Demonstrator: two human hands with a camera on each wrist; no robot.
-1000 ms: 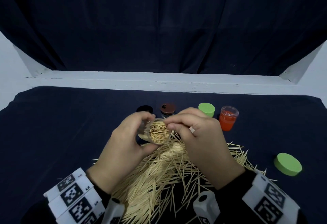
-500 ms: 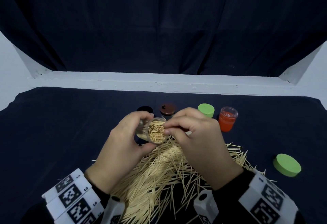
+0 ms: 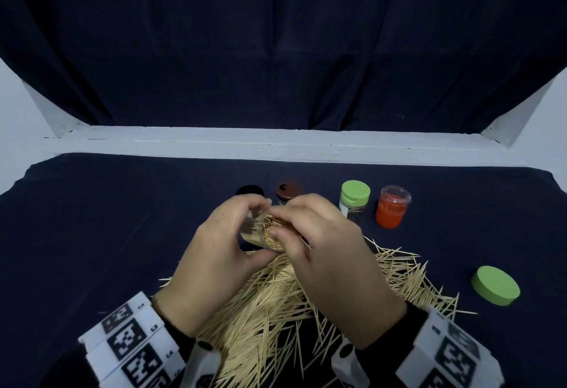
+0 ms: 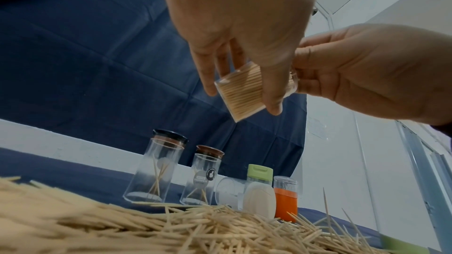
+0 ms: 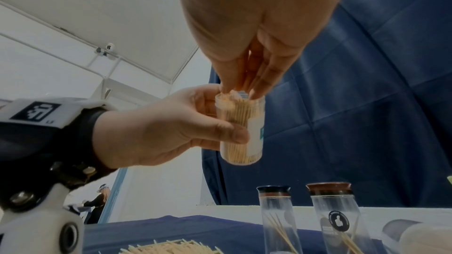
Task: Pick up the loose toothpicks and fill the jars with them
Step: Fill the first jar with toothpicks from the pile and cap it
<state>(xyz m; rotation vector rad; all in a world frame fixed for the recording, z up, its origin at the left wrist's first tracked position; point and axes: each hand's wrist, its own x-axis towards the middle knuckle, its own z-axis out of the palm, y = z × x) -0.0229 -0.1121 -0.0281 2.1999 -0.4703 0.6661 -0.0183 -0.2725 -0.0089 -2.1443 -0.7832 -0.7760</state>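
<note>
While the clear jar (image 5: 240, 128), packed nearly full, is tilting above the loose toothpicks (image 3: 270, 304), your left hand (image 3: 211, 268) is gripping it. Your right hand (image 3: 331, 258) is pinching sticks into its mouth; crowding may be spilling them back onto the desk (image 3: 122, 219).

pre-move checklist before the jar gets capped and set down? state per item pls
1. Left hand has a firm grip on the jar: ok, thumb and fingers wrap its wall.
2. Jar full: ok, toothpicks packed up to the mouth.
3. Right hand clear of the mouth: not ok, fingertips are at the opening.
4. Right hand's own grip empty: cannot tell, fingers hide it.
5. Loose lid reachable: ok, it lies to the right of the pile; whether it fits this jar, cannot tell.
6. Other jars filled: not ok, black-capped jar and brown-capped jar hold only a few toothpicks.
</note>
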